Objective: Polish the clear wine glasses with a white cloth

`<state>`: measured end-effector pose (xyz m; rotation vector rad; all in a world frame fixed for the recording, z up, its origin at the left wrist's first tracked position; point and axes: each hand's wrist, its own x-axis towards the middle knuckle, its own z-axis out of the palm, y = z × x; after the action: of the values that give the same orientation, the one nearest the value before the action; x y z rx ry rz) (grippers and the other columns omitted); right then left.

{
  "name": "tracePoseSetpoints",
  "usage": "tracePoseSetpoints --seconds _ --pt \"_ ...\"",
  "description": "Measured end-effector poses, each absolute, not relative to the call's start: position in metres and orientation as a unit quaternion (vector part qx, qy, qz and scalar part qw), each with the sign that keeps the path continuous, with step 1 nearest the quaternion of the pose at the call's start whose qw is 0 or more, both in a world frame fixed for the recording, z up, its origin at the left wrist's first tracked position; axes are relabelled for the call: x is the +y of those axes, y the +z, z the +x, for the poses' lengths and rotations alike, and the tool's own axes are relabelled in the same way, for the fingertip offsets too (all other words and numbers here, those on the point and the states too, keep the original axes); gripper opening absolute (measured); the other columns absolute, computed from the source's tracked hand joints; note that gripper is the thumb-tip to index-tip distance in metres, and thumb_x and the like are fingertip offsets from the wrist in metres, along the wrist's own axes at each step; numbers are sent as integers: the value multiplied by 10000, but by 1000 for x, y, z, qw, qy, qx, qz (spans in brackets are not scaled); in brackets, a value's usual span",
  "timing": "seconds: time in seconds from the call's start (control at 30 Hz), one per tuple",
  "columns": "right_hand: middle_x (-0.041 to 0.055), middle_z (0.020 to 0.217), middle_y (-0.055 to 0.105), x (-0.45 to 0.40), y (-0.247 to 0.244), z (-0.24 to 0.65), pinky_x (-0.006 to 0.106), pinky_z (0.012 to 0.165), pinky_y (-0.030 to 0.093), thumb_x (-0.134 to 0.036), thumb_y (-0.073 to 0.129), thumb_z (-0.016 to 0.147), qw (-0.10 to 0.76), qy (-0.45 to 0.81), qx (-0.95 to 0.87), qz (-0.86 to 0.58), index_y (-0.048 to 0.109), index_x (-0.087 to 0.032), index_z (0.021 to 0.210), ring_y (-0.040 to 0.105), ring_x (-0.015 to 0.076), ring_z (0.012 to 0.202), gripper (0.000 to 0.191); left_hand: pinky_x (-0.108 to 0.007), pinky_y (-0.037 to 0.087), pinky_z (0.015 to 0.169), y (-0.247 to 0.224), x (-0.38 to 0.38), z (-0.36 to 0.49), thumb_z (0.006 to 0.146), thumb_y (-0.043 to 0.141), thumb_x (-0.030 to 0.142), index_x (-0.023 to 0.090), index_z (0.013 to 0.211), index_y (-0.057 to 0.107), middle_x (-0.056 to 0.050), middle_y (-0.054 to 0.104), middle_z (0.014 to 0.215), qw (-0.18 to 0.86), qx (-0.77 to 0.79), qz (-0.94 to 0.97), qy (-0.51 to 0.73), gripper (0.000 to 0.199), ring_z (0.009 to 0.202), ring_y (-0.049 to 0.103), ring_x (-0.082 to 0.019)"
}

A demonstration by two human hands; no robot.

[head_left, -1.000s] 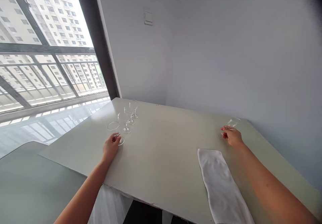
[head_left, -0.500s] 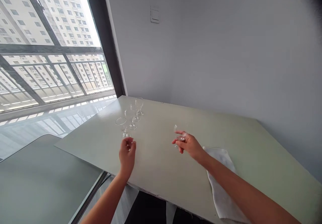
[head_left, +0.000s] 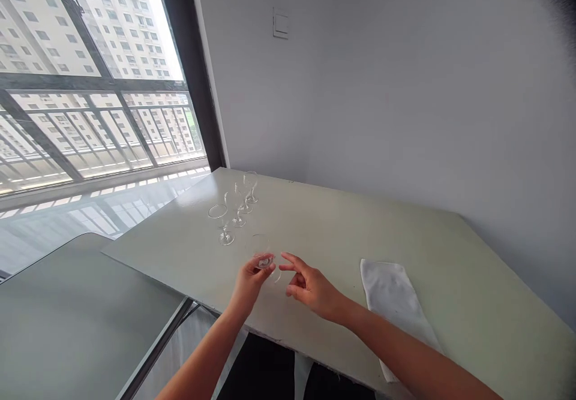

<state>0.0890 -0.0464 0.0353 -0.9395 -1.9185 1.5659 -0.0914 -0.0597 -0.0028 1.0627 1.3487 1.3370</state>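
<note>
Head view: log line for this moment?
left hand: holds glass | right hand: open beside it | four glasses: upright on table | cloth: on table, right side

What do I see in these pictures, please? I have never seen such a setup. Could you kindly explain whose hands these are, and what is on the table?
There is no machine here: a person works with two bare hands. The pictures come from one camera worn on that person's head, looking forward and down. On the pale table stand four stemmed glasses in a row on the left, and on the right lies a white cloth, partly hidden by the right forearm. The left hand holds a fifth glass. The right hand is open beside it; whether it touches the glass is hard to tell.
</note>
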Motion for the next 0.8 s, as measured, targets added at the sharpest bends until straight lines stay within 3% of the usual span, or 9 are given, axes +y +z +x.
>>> tracePoseSetpoints --seconds 0.2,0.37,0.53,0.67,0.8 --pt "57 953 612 -41 27 134 285 613 460 -323 497 797 255 585 -666 -387 535 -203 1086 565 119 674 316 -249 412 583 0 -5 -130 615 666 442 159 926 634 -79 642 899 448 569 454 518 421 707 543 -141" --pt "57 871 641 -46 12 174 273 578 443 -382 511 786 271 570 -643 -434 600 -181 942 547 120 636 269 -263 427 568 -3 52 -143 541 697 435 136 883 629 -50 614 749 434 594 446 510 459 575 490 -95" --pt "57 861 645 -57 15 215 295 619 461 -388 472 803 306 511 -631 -497 616 -191 939 561 137 653 279 -266 414 544 -11 99 -152 492 702 404 116 867 614 -28 573 686 405 620 436 511 481 560 483 -100" --pt "65 1020 629 -67 19 249 396 801 454 -416 431 822 287 356 -675 -579 624 -250 1000 575 222 911 311 -258 408 541 -11 115 -155 478 690 413 117 889 600 -17 571 689 389 633 433 510 514 559 478 -93" --pt "48 1365 390 -80 -2 270 509 1021 252 -473 411 832 198 168 -764 -591 495 -272 1233 271 287 1286 456 -257 409 537 -7 115 -153 467 687 424 122 846 611 -10 572 657 377 646 433 504 491 550 486 -95"
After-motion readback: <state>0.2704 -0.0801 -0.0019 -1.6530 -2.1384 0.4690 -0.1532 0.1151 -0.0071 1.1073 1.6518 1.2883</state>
